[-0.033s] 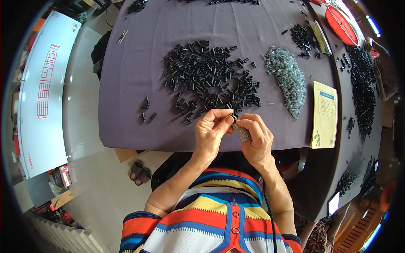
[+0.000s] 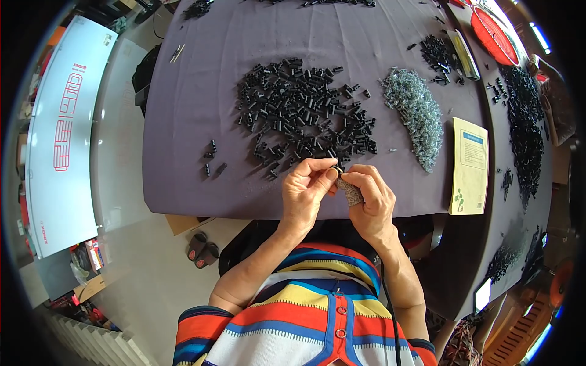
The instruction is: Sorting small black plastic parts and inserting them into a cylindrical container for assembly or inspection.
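Above the near edge of the table, my two hands meet fingertip to fingertip. My left hand (image 2: pixel 303 189) is closed in a pinch on a small black part (image 2: pixel 336 167), mostly covered by thumb and forefinger. In my curled right hand (image 2: pixel 373 198) is a speckled grey-brown piece (image 2: pixel 351 191) whose kind I cannot make out; the thumb and forefinger also reach the black part. Just beyond the fingertips spreads a heap of short black tubular plastic parts (image 2: pixel 293 100). Right of it lies a long pile of small clear parts (image 2: pixel 415 113).
A purple-grey cloth (image 2: pixel 183 134) covers the table. A yellow booklet (image 2: pixel 469 168) lies at its right edge. A few loose black parts (image 2: pixel 207 168) are on the left. More black parts (image 2: pixel 525 134) and a red basket (image 2: pixel 493 35) are on the right-hand table.
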{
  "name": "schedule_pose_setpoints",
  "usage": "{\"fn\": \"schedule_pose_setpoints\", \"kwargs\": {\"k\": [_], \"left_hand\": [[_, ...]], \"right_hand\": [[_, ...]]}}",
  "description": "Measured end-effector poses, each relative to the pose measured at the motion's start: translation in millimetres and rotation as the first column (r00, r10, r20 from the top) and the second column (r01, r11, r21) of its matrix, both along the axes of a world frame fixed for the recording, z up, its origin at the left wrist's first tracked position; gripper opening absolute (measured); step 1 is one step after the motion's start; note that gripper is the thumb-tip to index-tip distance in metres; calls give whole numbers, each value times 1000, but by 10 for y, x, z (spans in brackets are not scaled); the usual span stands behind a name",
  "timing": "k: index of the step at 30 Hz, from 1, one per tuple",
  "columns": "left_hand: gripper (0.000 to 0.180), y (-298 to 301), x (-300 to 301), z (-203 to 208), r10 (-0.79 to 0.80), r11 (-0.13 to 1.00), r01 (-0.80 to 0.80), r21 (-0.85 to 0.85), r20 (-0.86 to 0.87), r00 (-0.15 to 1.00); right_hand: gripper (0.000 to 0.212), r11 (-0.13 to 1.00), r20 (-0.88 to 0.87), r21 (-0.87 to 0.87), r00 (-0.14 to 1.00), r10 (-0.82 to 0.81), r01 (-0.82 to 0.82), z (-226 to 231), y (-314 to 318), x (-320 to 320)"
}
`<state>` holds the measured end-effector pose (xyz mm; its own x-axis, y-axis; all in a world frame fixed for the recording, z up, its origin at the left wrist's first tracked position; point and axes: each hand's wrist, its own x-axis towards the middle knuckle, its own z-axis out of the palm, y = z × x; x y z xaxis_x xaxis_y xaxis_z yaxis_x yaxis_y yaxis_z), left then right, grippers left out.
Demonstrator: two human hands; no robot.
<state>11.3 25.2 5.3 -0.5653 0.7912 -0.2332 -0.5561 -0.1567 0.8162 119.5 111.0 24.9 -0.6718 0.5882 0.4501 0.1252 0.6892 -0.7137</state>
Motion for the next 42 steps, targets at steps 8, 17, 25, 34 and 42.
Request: {"fn": "schedule_pose_setpoints", "kwargs": {"k": [8, 17, 25, 34, 42], "left_hand": [[18, -18, -17, 58, -38, 999, 38, -8, -60, 997], [23, -22, -104, 74, -149, 988, 141, 63, 156, 976], [32, -22, -84, 11, -223, 975, 220, 40, 178, 958], [23, 156, 174, -35, -231, 969, 247, -17, 303, 925], [22, 401, 116, -110, -340, 929, 370, -26, 339, 877]], "right_hand": [[36, 997, -3, 4, 997, 75, -75, 98, 76, 24], [33, 984, -45, -99, 988, 146, -150, 6, 122, 35], [43, 953, -14, -272, 991, 134, -133, -38, 135, 108], [39, 899, -10, -403, 983, 185, -173, -117, 277, 306], [31, 771, -209, -618, 978, 26, -152, -307, 356, 345]]}}
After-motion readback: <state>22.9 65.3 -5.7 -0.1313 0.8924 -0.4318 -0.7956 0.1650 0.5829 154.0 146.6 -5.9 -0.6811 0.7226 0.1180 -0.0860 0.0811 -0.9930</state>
